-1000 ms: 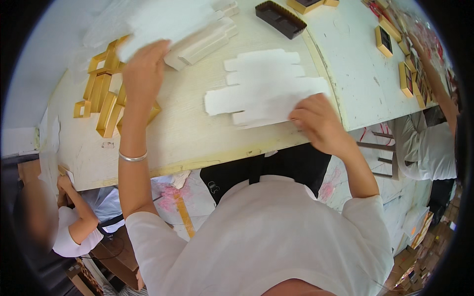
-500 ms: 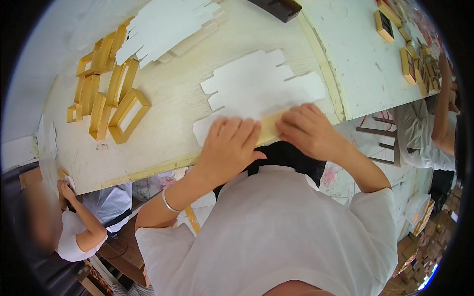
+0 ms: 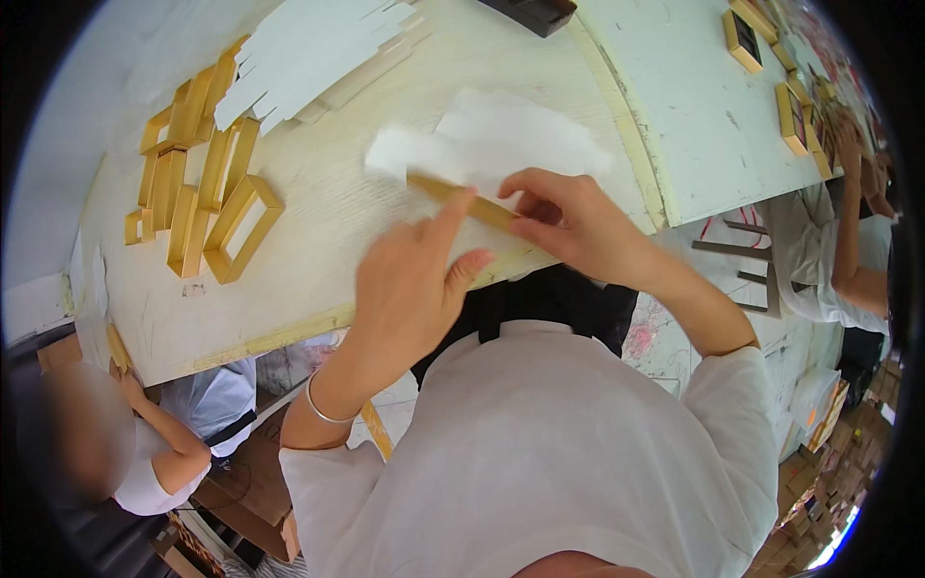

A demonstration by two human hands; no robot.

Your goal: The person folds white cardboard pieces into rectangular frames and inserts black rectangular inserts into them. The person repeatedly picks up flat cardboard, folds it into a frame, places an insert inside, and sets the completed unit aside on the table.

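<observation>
In front of me a flat cardboard box blank (image 3: 525,140), white and blurred, is tilted off the table, with a narrow gold edge (image 3: 429,183) along its near side. My right hand (image 3: 583,226) pinches that gold edge at its right part between thumb and fingers. Over the middle of the edge lies the index finger of my left hand (image 3: 405,279); its thumb stands apart and nothing is gripped. Several gold rectangular box frames (image 3: 241,226) stand to the left on the table. Behind them a stack of white cut blanks (image 3: 318,58) lies flat.
A dark tray-like object (image 3: 535,12) sits at the far edge of view. Small gold boxes with dark insides (image 3: 792,118) are at the right, near another person's arm (image 3: 848,222). At the lower left a co-worker's hand (image 3: 130,385) holds a gold piece at the table edge (image 3: 279,342).
The blank, previously flat with both hands pressing its gold near flap, has been lifted and tilted. My left hand has loosened and spread its fingers; the right still grips the edge.
</observation>
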